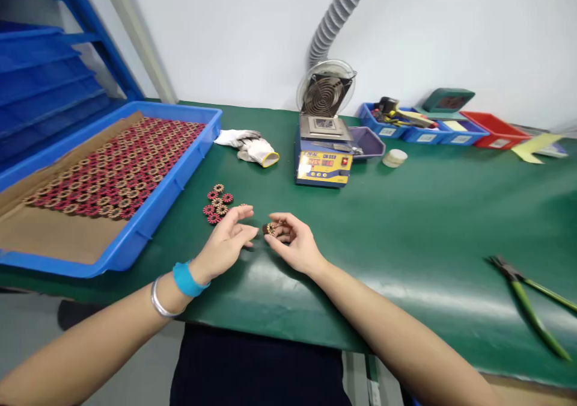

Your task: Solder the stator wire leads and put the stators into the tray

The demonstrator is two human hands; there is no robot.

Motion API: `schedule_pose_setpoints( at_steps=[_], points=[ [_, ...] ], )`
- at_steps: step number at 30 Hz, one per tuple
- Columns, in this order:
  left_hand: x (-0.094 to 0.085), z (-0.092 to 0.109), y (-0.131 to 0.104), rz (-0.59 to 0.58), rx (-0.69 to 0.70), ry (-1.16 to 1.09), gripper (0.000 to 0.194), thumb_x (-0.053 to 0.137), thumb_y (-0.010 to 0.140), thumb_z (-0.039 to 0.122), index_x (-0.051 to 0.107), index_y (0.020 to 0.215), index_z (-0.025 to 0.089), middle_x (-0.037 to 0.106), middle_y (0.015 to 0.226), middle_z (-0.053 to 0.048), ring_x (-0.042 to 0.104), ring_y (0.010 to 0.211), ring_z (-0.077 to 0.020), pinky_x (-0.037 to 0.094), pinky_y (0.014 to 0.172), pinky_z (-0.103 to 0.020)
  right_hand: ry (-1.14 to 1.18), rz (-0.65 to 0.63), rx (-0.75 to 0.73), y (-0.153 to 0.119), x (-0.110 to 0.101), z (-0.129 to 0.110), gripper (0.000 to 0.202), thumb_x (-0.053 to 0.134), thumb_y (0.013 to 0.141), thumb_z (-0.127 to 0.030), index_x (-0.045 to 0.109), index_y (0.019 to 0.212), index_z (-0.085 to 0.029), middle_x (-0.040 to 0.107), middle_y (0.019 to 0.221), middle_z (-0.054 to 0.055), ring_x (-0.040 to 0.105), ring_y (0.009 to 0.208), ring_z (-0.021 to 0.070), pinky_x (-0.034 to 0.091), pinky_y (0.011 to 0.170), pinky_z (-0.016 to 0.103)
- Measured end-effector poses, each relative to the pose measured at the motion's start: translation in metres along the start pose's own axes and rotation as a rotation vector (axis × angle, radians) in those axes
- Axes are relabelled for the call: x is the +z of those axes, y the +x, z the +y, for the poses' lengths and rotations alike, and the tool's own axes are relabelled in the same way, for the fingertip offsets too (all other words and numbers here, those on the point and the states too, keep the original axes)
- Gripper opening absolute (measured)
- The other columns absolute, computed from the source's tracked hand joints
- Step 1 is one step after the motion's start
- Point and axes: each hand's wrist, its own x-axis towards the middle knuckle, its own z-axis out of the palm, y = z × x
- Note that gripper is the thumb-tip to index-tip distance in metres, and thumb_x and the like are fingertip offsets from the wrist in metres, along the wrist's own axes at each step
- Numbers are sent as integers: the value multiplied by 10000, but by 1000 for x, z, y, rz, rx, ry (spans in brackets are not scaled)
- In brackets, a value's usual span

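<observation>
Between the thumb and fingers of my right hand [295, 242] is a small ring-shaped wound coil [269, 229], dark with copper-coloured windings. My left hand [228, 240] is just to the left of it, thumb and fingers apart with nothing visible between them. A cluster of similar wound coils [217, 204], some red and some copper-coloured, lies on the green table beyond my left hand. One more coil is partly hidden behind its fingers.
A blue tray [169, 204] with rows of coils stands at left. White gloves [255, 147] lie behind the cluster. At the back is a yellow-fronted solder pot [323, 166] under a grey duct [338, 18]. Blue bins [426, 136], a red bin [493, 130] and green-handled pliers [525, 301] are on the right.
</observation>
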Motion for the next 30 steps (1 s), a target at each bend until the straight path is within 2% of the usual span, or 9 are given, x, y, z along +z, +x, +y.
schedule_pose_setpoints(
  at_steps=[3, 5, 7, 11, 14, 19, 23, 27, 30],
  points=[
    [20, -2, 13, -282, -210, -98, 429, 703, 647, 324, 613, 1038, 171, 630, 1104, -102, 638, 884, -203, 558, 677, -307, -28, 37, -45, -22, -22, -4, 245, 662, 759, -305, 549, 935, -177, 624, 844, 35, 624, 703, 111, 555, 672, 258],
    [30, -5, 21, -408, -221, -113, 362, 738, 642, 342, 652, 937, 151, 668, 968, -81, 638, 853, -192, 558, 685, -297, -141, 82, -133, -29, -32, -5, 174, 671, 767, -291, 575, 865, -185, 611, 851, 37, 617, 719, 115, 562, 679, 263],
    [35, -9, 26, -459, -203, -125, 362, 763, 644, 377, 662, 905, 147, 674, 927, -69, 637, 834, -179, 559, 683, -286, -235, 99, -192, -28, -38, -6, 129, 670, 776, -281, 597, 828, -188, 591, 855, 38, 606, 723, 114, 567, 668, 256],
    [34, -13, 31, -416, -179, -161, 416, 792, 628, 424, 647, 903, 148, 664, 899, -50, 639, 796, -163, 569, 678, -289, -172, 1, -186, -19, -44, -9, 195, 660, 792, -276, 618, 955, -178, 579, 930, 51, 621, 722, 106, 579, 682, 257],
    [32, -15, 32, -376, -169, -181, 419, 811, 612, 395, 625, 891, 144, 662, 832, -33, 639, 730, -140, 561, 669, -275, -143, -32, -178, -15, -45, -10, 167, 601, 844, -265, 621, 979, -167, 603, 921, 57, 629, 737, 106, 566, 679, 247],
    [30, -20, 32, -400, -123, -162, 377, 805, 633, 332, 598, 887, 143, 659, 791, -33, 649, 761, -156, 553, 743, -306, -347, 13, -209, -15, -46, -7, 87, 537, 884, -229, 609, 890, -181, 624, 799, 28, 598, 707, 109, 516, 649, 238],
    [31, -20, 29, -398, -70, -116, 332, 788, 649, 302, 614, 885, 146, 653, 851, -53, 647, 811, -173, 558, 734, -307, -480, -33, -199, -17, -49, -11, 124, 502, 888, -216, 561, 783, -186, 596, 723, 7, 550, 644, 104, 466, 615, 233],
    [36, -18, 26, -384, -13, -105, 278, 763, 669, 281, 630, 882, 161, 651, 850, -49, 643, 796, -164, 566, 716, -294, -489, -95, -130, -17, -59, -20, 143, 475, 890, -203, 508, 752, -187, 568, 675, -9, 512, 593, 97, 423, 574, 226],
    [34, -16, 27, -349, 14, -95, 269, 765, 667, 287, 638, 871, 164, 658, 841, -50, 646, 755, -160, 574, 694, -289, -439, -34, -135, -13, -72, -22, 146, 478, 896, -211, 499, 753, -189, 546, 637, -23, 505, 572, 94, 419, 566, 222]
  ],
)
